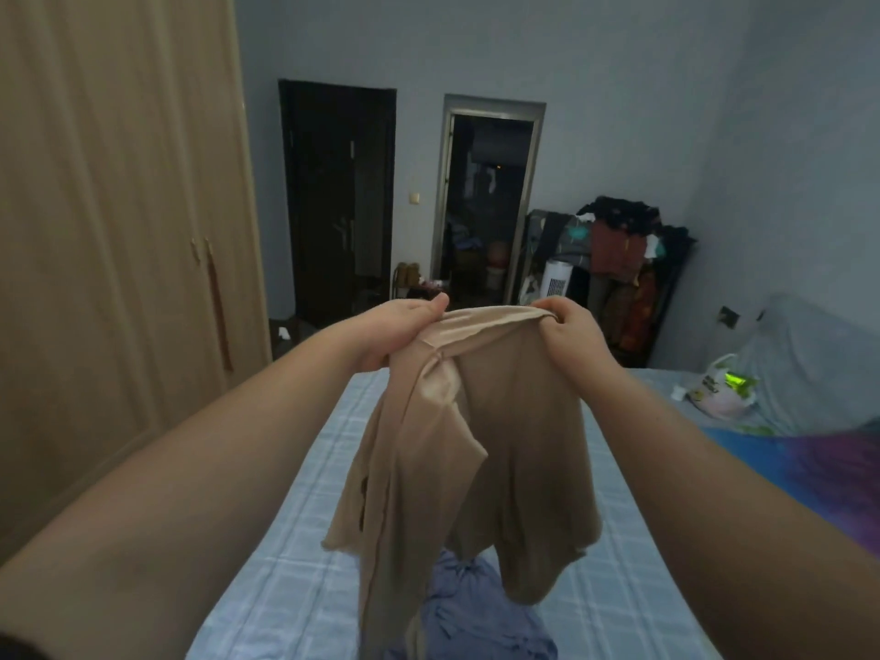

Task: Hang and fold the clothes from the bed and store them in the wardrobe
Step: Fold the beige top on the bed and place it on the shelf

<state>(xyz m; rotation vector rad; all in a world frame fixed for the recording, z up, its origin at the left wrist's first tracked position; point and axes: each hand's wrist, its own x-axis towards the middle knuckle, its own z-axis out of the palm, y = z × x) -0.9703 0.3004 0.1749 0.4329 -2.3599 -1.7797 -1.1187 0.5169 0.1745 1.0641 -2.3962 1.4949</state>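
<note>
Bed, blue checked sheet; blue garment, plastic bag on it.

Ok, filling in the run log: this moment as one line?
left hand: grips beige garment top edge | right hand: grips same edge | garment: hanging over bed | blue cloth: on bed | wardrobe: doors closed

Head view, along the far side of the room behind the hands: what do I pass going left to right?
Wardrobe → dark door → open doorway → white appliance → rack piled with clothes → plastic bag.
</note>
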